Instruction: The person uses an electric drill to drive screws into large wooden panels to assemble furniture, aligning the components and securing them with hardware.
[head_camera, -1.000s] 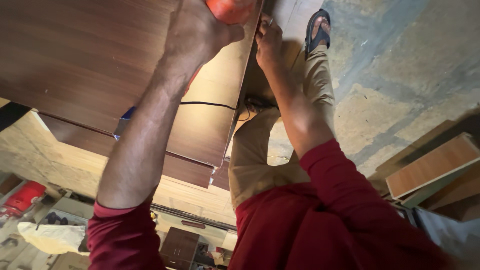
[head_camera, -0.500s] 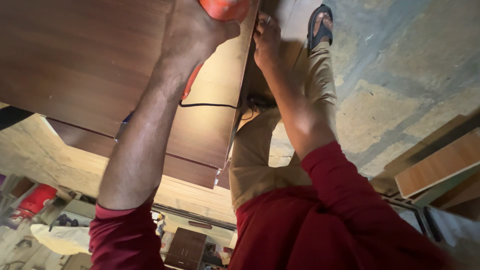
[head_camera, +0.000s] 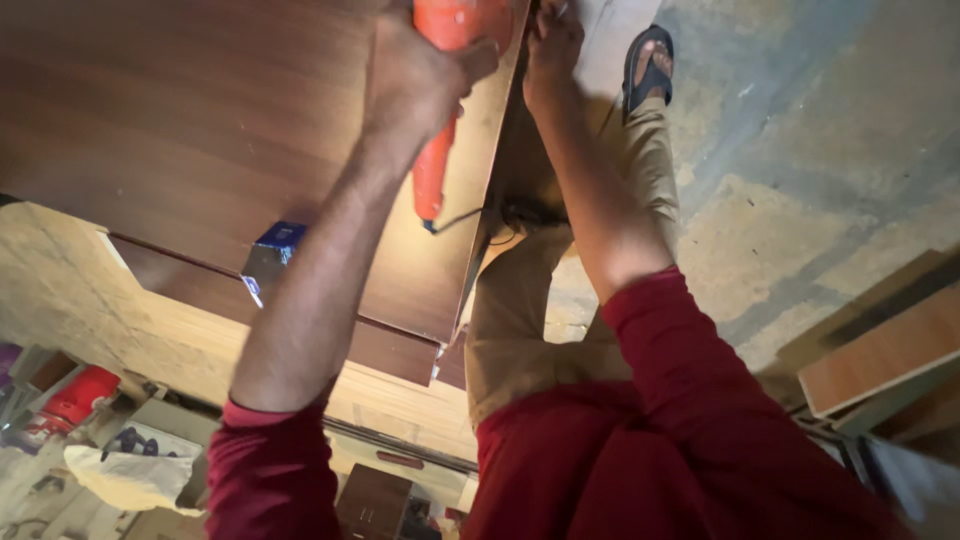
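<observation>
An orange power tool (head_camera: 447, 90) is gripped by the left hand (head_camera: 415, 75), whose fingers (head_camera: 478, 60) are wrapped tightly round its body near the top edge of the view. The tool is held against a dark brown wooden panel (head_camera: 180, 110), close to the panel's right edge, and its narrower handle end points down along the forearm. A black cord (head_camera: 462, 220) is seen leaving the lower end of the tool and running toward the panel edge.

The right hand (head_camera: 552, 45) is placed at the panel's edge just beside the tool, with the fingers curled against the edge; whether anything is pinched in them cannot be told, since the fingertips are cut off by the frame.

A small blue box (head_camera: 272, 258) is seen lying on the panel beside the left forearm. A second, thinner board (head_camera: 400, 352) is stacked under the panel and juts out below it.

Red sleeves are worn on both arms, and tan trousers (head_camera: 520, 300) are seen below the right arm, with a sandalled foot (head_camera: 648, 65) set on the rough concrete floor (head_camera: 800, 150). Lighter boards (head_camera: 880, 350) are stacked at the right edge.
</observation>
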